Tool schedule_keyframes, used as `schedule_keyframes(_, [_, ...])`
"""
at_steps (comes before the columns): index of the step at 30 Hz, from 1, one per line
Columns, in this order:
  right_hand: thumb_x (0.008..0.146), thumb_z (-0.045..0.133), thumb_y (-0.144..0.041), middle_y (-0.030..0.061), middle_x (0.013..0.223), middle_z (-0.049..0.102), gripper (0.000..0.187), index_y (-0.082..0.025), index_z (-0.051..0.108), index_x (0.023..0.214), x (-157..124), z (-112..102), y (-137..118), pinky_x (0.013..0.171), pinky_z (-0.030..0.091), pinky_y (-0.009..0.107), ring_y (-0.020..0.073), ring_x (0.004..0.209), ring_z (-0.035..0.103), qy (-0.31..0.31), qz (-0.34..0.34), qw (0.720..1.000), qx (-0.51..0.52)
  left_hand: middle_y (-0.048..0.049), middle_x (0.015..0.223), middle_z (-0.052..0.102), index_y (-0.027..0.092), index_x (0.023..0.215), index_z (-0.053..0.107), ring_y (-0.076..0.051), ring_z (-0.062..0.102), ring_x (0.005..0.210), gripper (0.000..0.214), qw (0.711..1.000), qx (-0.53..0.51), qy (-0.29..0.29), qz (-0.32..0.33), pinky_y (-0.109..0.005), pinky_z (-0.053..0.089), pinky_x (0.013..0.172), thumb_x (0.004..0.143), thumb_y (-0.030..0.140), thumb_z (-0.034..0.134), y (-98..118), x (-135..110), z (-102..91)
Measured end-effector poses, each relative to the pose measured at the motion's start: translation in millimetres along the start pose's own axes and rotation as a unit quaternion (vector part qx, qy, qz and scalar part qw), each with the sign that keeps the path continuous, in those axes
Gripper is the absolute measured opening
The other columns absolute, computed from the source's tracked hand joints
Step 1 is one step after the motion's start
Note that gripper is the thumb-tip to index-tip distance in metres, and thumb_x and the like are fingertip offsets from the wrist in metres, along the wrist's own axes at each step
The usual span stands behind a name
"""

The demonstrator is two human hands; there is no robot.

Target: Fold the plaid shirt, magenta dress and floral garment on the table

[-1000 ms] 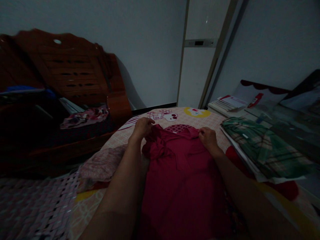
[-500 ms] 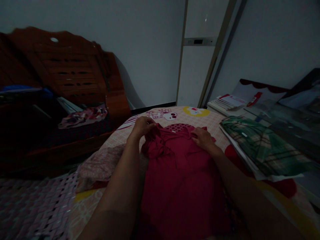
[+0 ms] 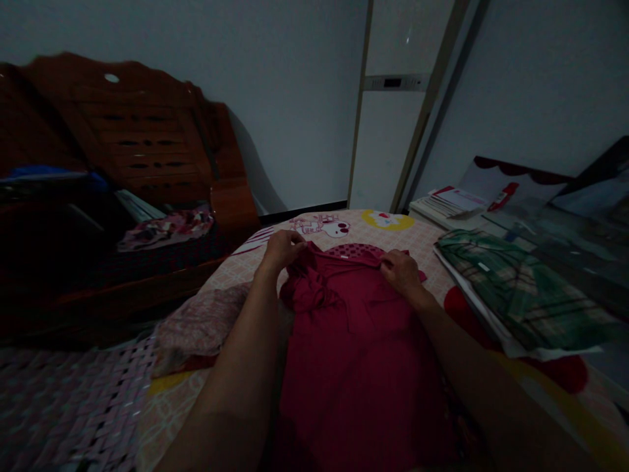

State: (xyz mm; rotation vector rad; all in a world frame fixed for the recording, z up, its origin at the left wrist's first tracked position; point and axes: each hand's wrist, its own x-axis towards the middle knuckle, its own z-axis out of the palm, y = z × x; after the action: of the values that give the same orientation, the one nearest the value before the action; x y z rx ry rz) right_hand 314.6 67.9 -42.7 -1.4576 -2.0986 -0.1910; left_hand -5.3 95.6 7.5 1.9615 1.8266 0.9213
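Dimly lit pale walls, carved wooden bench, tall white unit.

Nothing readable — perhaps too dim.

Magenta garment: lower end cut off by the bottom edge.
Neck label: too small to read.
Left hand: some fingers hidden from view.
Right hand: fingertips partly lost in the neckline folds.
Pale patterned cloth: right side hidden behind the left forearm.
Air conditioner: top cut off; panel markings illegible.
Wooden settee: cut off by the left edge.
Plaid shirt: right end blurred.
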Motion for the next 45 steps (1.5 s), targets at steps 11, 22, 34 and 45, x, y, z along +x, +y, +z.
schedule_keyframes(11, [0.068,0.051,-0.013,0.003,0.062,0.07,0.029,-0.014,0.075,0.083,62,-27,5,0.061,0.051,0.027,0.0173,0.057,0.065,0.036,0.153,0.97,0.185,-0.0043,0.088,0.073,0.017,0.089,0.066,-0.019,0.068,0.085,0.013,0.991,-0.102,0.08,0.023,-0.03,0.052,0.08,0.082,0.024,0.056,13,4,15.5])
schedule_keyframes(22, [0.07,0.052,-0.006,0.012,0.105,0.074,0.039,-0.012,0.074,0.102,96,27,16,0.094,0.049,0.035,0.0254,0.104,0.066,-0.042,0.104,0.993,0.044,-0.0118,0.108,0.067,0.014,0.115,0.052,-0.022,0.064,0.102,0.034,0.993,-0.047,0.031,0.1,-0.038,0.048,0.094,0.082,0.01,0.044,-10,5,39.5])
schedule_keyframes(34, [0.079,0.055,-0.017,0.0179,0.137,0.056,0.051,-0.013,0.059,0.129,74,67,31,0.111,0.037,0.047,0.029,0.131,0.049,-0.08,0.053,0.991,0.09,-0.017,0.152,0.041,0.01,0.143,0.045,-0.028,0.035,0.143,0.064,0.991,0.037,-0.043,0.124,-0.045,0.029,0.119,0.079,0.01,0.048,-34,11,66.0])
schedule_keyframes(45, [0.077,0.057,-0.013,0.0085,0.111,0.074,0.034,-0.019,0.076,0.105,60,20,24,0.099,0.048,0.039,0.0237,0.106,0.066,-0.085,0.062,0.991,0.078,-0.0079,0.106,0.072,0.019,0.098,0.074,-0.022,0.065,0.099,0.024,0.998,0.021,0.011,0.055,-0.034,0.049,0.095,0.081,0.023,0.058,-23,8,32.8])
